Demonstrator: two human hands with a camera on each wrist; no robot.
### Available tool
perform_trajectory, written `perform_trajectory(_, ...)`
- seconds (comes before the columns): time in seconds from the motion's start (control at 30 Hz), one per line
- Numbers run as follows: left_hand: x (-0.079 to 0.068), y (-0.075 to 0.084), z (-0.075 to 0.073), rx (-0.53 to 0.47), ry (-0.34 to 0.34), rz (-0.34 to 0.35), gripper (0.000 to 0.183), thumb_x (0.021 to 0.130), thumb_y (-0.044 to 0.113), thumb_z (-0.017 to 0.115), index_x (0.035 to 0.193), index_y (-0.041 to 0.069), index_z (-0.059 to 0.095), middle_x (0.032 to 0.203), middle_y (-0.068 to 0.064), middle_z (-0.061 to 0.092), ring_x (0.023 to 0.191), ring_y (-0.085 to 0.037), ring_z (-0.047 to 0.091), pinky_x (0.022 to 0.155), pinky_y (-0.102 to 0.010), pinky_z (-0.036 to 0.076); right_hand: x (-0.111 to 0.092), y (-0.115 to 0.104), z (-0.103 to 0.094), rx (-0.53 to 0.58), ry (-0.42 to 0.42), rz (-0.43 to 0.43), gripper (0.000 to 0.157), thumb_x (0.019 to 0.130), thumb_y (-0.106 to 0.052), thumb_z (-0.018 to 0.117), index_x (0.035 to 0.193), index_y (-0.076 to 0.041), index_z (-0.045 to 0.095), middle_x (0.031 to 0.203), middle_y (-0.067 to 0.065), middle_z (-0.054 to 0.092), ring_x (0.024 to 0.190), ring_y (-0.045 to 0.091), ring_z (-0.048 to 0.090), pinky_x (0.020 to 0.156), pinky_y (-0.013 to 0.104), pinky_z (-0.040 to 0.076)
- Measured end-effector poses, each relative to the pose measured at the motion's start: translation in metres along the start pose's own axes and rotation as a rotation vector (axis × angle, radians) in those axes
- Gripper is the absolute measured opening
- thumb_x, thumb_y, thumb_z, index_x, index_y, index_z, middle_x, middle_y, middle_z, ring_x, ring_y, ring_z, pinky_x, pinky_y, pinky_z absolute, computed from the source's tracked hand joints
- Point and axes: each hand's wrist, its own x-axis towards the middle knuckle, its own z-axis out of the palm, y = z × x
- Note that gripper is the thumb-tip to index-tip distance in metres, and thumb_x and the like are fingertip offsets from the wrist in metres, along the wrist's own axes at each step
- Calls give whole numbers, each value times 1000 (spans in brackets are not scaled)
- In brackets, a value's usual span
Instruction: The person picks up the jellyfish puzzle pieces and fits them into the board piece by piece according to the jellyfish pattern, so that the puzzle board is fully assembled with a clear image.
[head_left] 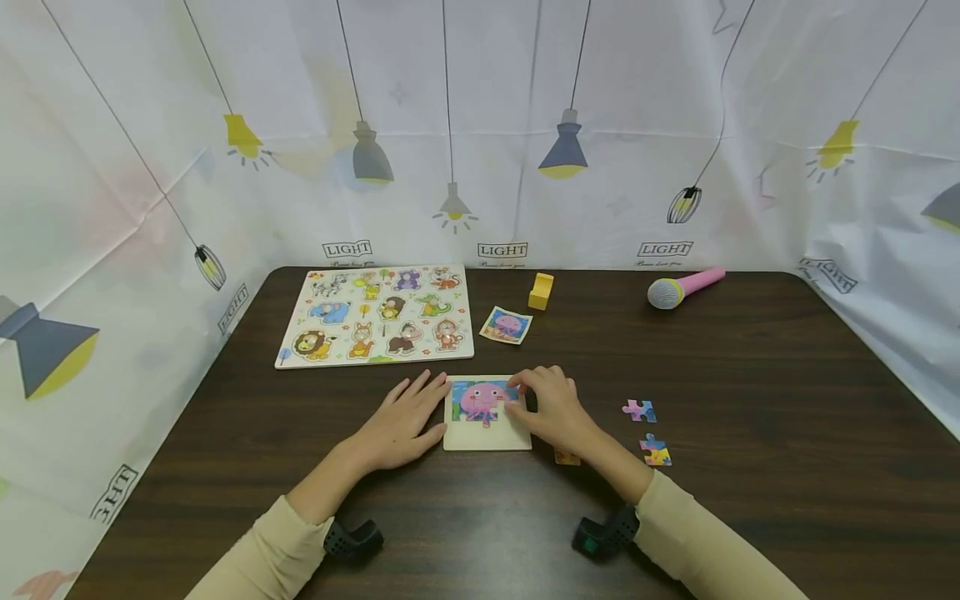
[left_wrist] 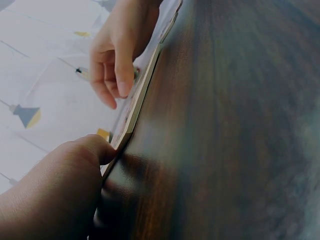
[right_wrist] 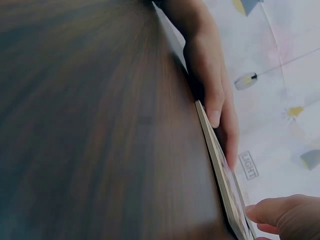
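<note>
A small square jigsaw board [head_left: 480, 438] lies flat, with a pink octopus picture [head_left: 480, 400] partly laid in it. My left hand [head_left: 401, 425] rests palm down beside it, fingers outstretched, thumb at its left edge. My right hand [head_left: 553, 407] is over the board's right side, thumb and forefinger bent around a jigsaw piece [head_left: 512, 394] mostly hidden beneath them. To the right lie a pink and blue jigsaw piece [head_left: 640, 410] and a blue and yellow jigsaw piece [head_left: 656, 451]. An orange jigsaw piece [head_left: 567, 458] is partly covered by my right forearm.
Behind the board lie an octopus picture card [head_left: 506, 325] and a yellow block [head_left: 541, 292]. A large animal puzzle board [head_left: 352, 360] is at back left, a pink toy microphone [head_left: 686, 287] at back right. A printed curtain [head_left: 480, 100] borders the dark table [head_left: 750, 375].
</note>
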Motion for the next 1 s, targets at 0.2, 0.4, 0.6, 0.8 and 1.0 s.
perform_trajectory(0.2, -1, -1, 1, -9, 10, 10, 60, 97, 40, 35, 147, 9, 22, 151, -8, 17, 138, -27, 10, 109, -46, 8, -8, 12, -9, 16, -6, 19, 27, 79, -21, 71, 103, -9, 64, 93, 5, 58, 93, 26, 45, 77, 47, 34)
perform_trajectory(0.4, -1, -1, 1, -6, 11, 12, 60, 97, 40, 36, 147, 9, 22, 151, -8, 17, 138, -27, 10, 109, -46, 8, -16, 26, -18, 6, 10, 28, 29, 79, -19, 72, 105, -8, 64, 98, 7, 60, 96, 29, 46, 81, 50, 35)
perform_trajectory(0.6, 0, -1, 1, -10, 19, 18, 60, 97, 40, 36, 146, 9, 23, 151, -9, 18, 138, -27, 11, 109, -46, 8, -21, 40, -30, -13, 39, 33, 30, 79, -16, 72, 106, -5, 63, 99, 11, 61, 97, 32, 47, 82, 51, 36)
perform_trajectory(0.8, 0, -1, 1, -7, 19, 16, 60, 97, 40, 36, 146, 9, 22, 151, -9, 17, 138, -27, 10, 109, -46, 7, -29, 53, -44, -30, 53, 44, 33, 79, -15, 72, 108, -2, 63, 103, 15, 60, 97, 34, 46, 81, 49, 37)
perform_trajectory(1.0, 0, -1, 1, -11, 19, 15, 60, 97, 40, 36, 146, 9, 22, 151, -9, 17, 138, -27, 10, 109, -46, 7, -42, 68, -57, -51, 42, 69, 34, 80, -16, 71, 109, -1, 61, 104, 17, 59, 99, 38, 44, 83, 55, 33)
